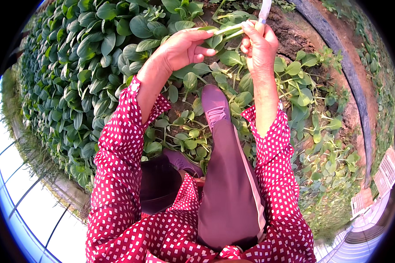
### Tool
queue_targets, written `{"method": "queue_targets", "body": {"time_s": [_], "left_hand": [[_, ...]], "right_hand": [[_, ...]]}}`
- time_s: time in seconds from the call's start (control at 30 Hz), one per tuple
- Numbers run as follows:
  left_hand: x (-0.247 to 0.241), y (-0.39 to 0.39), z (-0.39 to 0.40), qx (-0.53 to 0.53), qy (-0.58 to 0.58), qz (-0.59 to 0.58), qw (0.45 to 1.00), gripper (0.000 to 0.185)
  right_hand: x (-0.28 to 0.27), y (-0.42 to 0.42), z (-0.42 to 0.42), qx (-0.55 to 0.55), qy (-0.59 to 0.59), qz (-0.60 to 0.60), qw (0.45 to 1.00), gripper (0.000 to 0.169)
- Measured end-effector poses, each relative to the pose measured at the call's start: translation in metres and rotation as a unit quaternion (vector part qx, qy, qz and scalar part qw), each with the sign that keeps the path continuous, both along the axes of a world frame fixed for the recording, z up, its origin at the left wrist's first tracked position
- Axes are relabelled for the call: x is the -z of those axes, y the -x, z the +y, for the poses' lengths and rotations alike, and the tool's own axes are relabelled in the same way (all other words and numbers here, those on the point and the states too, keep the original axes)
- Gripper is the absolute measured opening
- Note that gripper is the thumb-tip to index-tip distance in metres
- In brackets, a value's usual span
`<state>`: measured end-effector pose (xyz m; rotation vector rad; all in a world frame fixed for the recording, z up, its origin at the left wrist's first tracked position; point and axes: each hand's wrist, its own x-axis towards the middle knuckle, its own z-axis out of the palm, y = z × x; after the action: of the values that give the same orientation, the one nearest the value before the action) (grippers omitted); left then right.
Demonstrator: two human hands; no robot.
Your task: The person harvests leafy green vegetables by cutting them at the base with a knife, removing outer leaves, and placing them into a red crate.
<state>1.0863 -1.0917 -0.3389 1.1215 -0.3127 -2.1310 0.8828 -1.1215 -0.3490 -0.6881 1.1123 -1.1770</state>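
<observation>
My left hand pinches the leafy end of a green vegetable plant between thumb and fingers. Its pale stems run across to my right hand, where the thumb and fingertips touch their ends. That same hand is wrapped around the light handle of a knife, whose metal blade points up and away from me. Part of the handle is hidden by my fingers. Below both hands, loose leaves and small plants cover the soil.
A dense bed of dark leafy greens stands to the left. On the right, trimmed leaves lie on soil beside a curved black hose. Plastic crates sit at the far lower right. My purple shoe rests among leaves.
</observation>
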Motion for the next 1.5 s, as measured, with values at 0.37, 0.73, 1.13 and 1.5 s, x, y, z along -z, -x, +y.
{"method": "queue_targets", "body": {"time_s": [0.37, 0.73, 1.13, 1.5], "left_hand": [[0.006, 0.012, 0.006, 0.269, 0.234, -0.175, 0.918, 0.05], [0.018, 0.027, 0.041, 0.27, 0.207, -0.317, 0.885, 0.029], [0.052, 0.037, -0.019, 0.255, 0.313, -0.587, 0.702, 0.03], [0.079, -0.043, -0.029, 0.367, 0.284, -0.73, 0.501, 0.029]], "right_hand": [[0.007, 0.003, 0.026, -0.202, -0.071, 0.008, 0.977, 0.026], [0.017, 0.0, 0.045, -0.162, -0.087, 0.169, 0.968, 0.013], [0.071, -0.005, 0.064, -0.139, -0.107, 0.347, 0.921, 0.024], [0.125, -0.08, 0.028, -0.23, -0.114, 0.377, 0.89, 0.038]]}}
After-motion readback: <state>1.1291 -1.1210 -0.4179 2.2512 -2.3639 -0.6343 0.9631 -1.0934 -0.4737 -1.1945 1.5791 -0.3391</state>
